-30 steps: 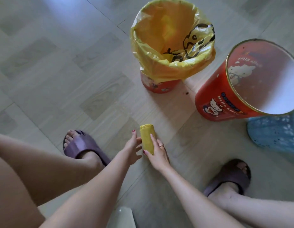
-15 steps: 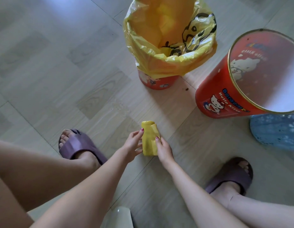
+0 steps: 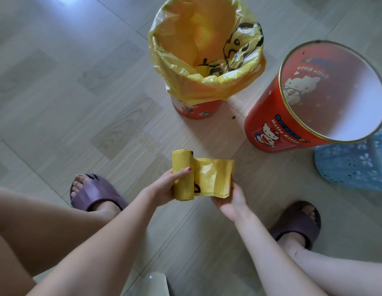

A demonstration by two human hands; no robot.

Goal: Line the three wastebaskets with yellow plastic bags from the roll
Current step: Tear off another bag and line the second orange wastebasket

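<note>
My left hand point(image 3: 164, 188) grips the yellow bag roll point(image 3: 182, 167), held upright above the floor. From the roll a short length of yellow bag point(image 3: 214, 178) is unrolled to the right, and my right hand point(image 3: 230, 199) holds its free end from below. Farther off stands a red wastebasket point(image 3: 194, 108) lined with a yellow bag point(image 3: 185, 82) folded over its rim. To the right a second red wastebasket point(image 3: 267, 118) with cartoon prints stands bare inside. A blue perforated wastebasket point(image 3: 352, 165) sits partly behind it at the right edge.
Pale wood-pattern floor point(image 3: 79, 92) lies all around. My feet in purple slippers rest at left point(image 3: 94, 192) and right point(image 3: 296, 223), with my knees low in view. A pale object point(image 3: 158, 283) shows at the bottom edge. A small dark speck point(image 3: 233, 117) lies between the red baskets.
The roll has been lifted from the floor. My left hand now holds it while my right hand has pulled a length of bag out to the right.
</note>
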